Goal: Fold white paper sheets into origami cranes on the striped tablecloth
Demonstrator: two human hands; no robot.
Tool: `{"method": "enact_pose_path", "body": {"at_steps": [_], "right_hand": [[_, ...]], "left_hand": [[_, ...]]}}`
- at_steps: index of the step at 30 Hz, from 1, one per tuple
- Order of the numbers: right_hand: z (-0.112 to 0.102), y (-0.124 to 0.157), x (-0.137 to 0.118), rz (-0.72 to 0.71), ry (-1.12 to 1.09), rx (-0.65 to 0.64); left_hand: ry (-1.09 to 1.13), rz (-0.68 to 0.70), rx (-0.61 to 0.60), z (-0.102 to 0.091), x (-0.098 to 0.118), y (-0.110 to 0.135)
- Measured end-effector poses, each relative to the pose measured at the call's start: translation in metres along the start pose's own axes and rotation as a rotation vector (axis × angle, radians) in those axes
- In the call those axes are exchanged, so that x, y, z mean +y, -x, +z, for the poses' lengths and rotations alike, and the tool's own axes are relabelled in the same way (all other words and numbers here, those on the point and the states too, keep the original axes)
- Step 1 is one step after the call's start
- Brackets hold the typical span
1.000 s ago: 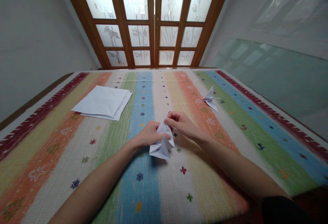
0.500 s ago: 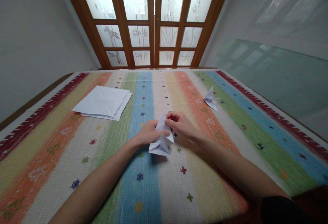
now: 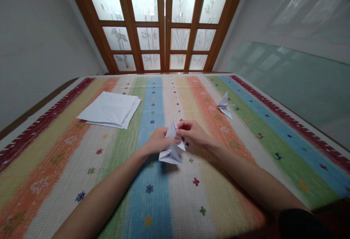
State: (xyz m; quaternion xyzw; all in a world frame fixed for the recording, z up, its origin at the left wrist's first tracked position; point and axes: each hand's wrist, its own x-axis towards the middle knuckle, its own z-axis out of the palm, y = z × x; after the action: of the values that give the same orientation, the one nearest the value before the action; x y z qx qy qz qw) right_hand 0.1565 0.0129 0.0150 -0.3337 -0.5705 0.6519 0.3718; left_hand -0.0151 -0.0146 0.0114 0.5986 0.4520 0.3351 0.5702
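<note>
A partly folded piece of white paper (image 3: 171, 155) is held between my two hands, just above the middle of the table. My left hand (image 3: 159, 140) grips it from the left, thumb lying across its middle and the other fingers mostly hidden behind. My right hand (image 3: 193, 132) pinches the paper's upper right edge between thumb and index finger. The lower part of the paper flares out in open flaps toward me, while the upper part narrows to a point.
A stack of white paper sheets (image 3: 109, 108) lies at the left on the striped tablecloth (image 3: 115, 180). Toward the right sits a folded paper crane (image 3: 225, 106). Behind the table stand wooden doors (image 3: 165, 42) with frosted panes, and a glass panel (image 3: 295, 75) leans along the right wall.
The folded paper has tilted slightly, and its top point shows more plainly. Both hands keep their hold with only small finger shifts. The stack and the crane have not moved.
</note>
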Motion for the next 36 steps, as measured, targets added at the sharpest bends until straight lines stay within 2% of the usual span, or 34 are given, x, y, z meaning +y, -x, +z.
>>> {"method": "enact_pose_path", "body": {"at_steps": [9, 19, 28, 36], "right_hand": [[-0.002, -0.002, 0.001, 0.091, -0.056, -0.032], [0.0, -0.001, 0.004, 0.014, -0.009, 0.005], [0.008, 0.002, 0.007, -0.027, 0.026, 0.118], [0.004, -0.001, 0.007, 0.001, -0.045, 0.069]], "left_hand": [[-0.009, 0.001, -0.102, 0.002, 0.006, 0.003], [-0.005, 0.021, -0.104, 0.004, 0.006, 0.004], [-0.037, 0.07, 0.01, 0.004, 0.001, 0.0], [-0.026, 0.045, -0.08, 0.004, -0.004, 0.0]]}}
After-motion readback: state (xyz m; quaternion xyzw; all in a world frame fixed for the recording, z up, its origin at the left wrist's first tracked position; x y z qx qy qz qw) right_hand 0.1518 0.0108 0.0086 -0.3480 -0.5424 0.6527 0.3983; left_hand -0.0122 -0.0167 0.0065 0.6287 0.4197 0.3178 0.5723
